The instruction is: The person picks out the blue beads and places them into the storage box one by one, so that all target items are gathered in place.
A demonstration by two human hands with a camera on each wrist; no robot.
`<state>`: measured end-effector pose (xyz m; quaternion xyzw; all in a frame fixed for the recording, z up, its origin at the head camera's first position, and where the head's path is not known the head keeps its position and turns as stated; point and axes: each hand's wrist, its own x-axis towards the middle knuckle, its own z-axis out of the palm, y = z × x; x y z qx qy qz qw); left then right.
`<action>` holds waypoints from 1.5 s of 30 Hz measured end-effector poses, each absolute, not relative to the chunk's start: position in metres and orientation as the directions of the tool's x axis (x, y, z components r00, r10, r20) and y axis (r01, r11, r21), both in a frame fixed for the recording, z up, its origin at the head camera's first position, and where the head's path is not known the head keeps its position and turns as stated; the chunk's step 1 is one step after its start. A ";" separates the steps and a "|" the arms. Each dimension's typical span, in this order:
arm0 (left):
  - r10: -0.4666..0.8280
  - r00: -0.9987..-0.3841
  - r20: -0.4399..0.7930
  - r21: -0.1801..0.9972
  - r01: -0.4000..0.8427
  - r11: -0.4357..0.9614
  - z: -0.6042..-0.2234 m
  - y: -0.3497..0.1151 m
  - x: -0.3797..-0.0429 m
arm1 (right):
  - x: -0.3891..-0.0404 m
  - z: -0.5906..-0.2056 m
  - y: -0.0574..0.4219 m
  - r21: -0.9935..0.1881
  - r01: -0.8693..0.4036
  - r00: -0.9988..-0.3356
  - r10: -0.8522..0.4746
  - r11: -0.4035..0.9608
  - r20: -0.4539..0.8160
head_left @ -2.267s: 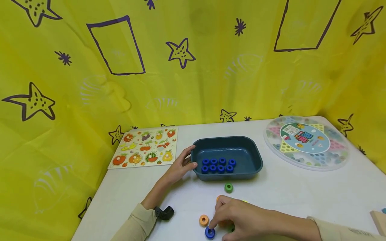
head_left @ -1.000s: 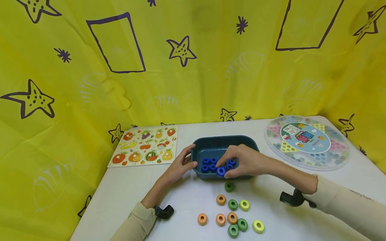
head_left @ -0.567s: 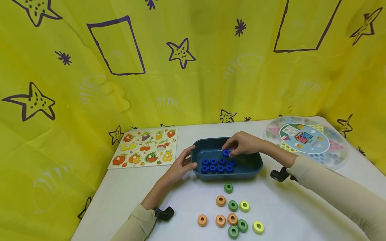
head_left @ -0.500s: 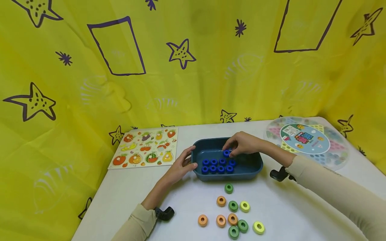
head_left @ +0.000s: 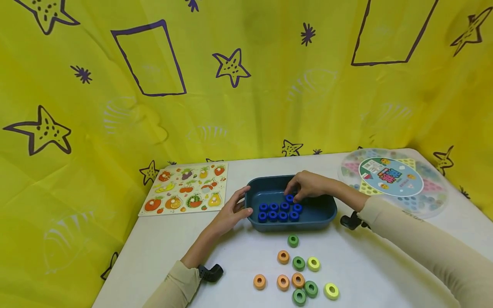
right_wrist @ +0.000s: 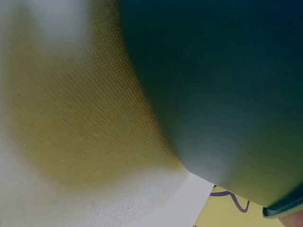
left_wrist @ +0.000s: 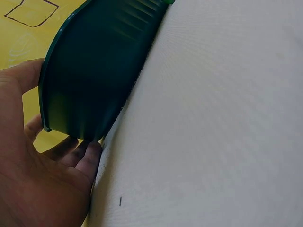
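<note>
A dark teal plastic tray (head_left: 317, 209) stands on the white table. My left hand (head_left: 231, 210) holds its left end, the thumb at the rim and the other fingers against the outer wall, as the left wrist view shows (left_wrist: 52, 179). Inside the tray my right hand (head_left: 313, 185) pinches a blue ring-shaped bead (head_left: 289, 198) between thumb and fingers. This bead sits just behind two rows of several blue beads (head_left: 284, 207) on the tray floor. The right wrist view shows mostly the tray's outer wall (right_wrist: 213, 94) and barely any of the hand.
In front of the tray lie several loose beads: green (head_left: 298, 263), orange (head_left: 259, 282) and yellow (head_left: 331, 291). A fruit puzzle board (head_left: 185, 188) lies at the back left. At the back right is a round, clear case (head_left: 393, 182) with a printed label. A yellow curtain (head_left: 246, 111) hangs behind.
My right hand has picked up a blue bead from the table's front and carried it over the tray's near side to behind the other blue ones. The left hand has stayed put.
</note>
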<state>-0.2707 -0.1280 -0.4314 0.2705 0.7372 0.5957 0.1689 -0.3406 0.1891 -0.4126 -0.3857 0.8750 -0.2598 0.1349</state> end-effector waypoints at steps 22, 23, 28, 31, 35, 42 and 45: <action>0.577 -0.807 0.126 0.965 0.235 0.118 -0.460 -0.130 -0.287 | -0.209 -0.372 0.137 -0.659 -0.705 -0.392 -0.919 0.262 0.054; 0.572 -0.810 0.127 0.964 0.237 0.121 -0.461 -0.130 -0.287 | -0.198 -0.376 0.133 -0.671 -0.701 -0.357 -0.933 0.242 0.037; 0.554 -0.824 0.115 0.965 0.225 0.135 -0.462 -0.129 -0.286 | -0.158 -0.397 0.116 -0.675 -0.721 -0.204 -0.979 0.154 -0.005; 0.552 -0.827 0.104 0.965 0.217 0.144 -0.462 -0.129 -0.286 | -0.145 -0.410 0.112 -0.649 -0.749 -0.177 -0.984 0.133 0.003; 0.559 -0.824 0.094 0.968 0.208 0.143 -0.460 -0.129 -0.286 | -0.138 -0.421 0.110 -0.633 -0.763 -0.186 -0.982 0.132 0.019; 0.593 -0.802 0.072 0.973 0.187 0.135 -0.440 -0.128 -0.277 | -0.135 -0.432 0.106 -0.593 -0.794 -0.188 -0.982 0.136 0.027; 0.604 -0.793 0.078 0.971 0.199 0.135 -0.434 -0.128 -0.273 | -0.135 -0.434 0.105 -0.586 -0.798 -0.193 -0.981 0.140 0.028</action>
